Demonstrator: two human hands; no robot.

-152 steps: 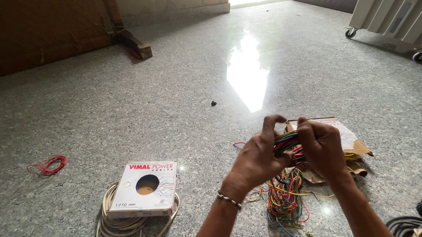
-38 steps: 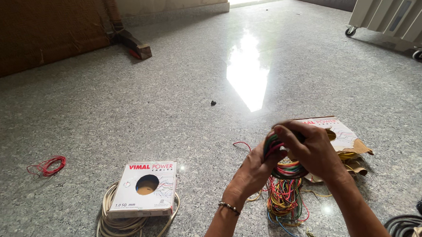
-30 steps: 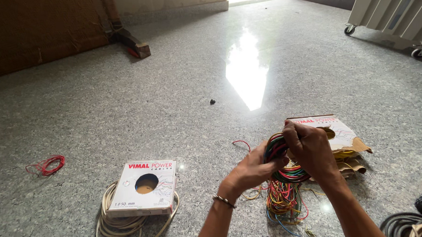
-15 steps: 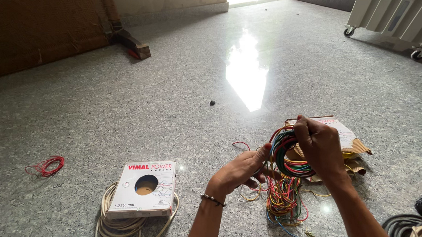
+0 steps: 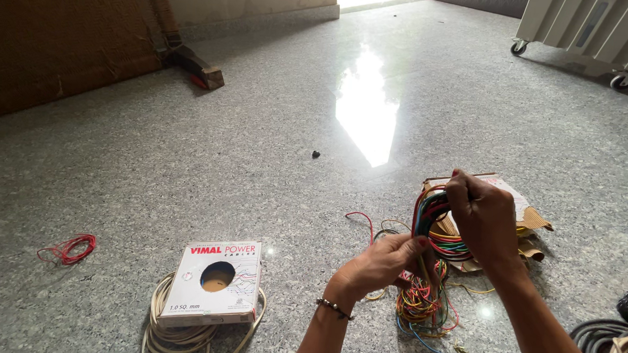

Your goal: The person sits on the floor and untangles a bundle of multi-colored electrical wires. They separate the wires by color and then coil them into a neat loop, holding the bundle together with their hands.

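wire bundle | multicoloured, looped | right hand gripping

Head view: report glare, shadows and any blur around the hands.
Head view: a strong white glare patch on the polished floor washes out its speckle; soft shadows lie under the white box; the right hand and wire coil are sharp, the left hand slightly soft; frame edges look stretched.
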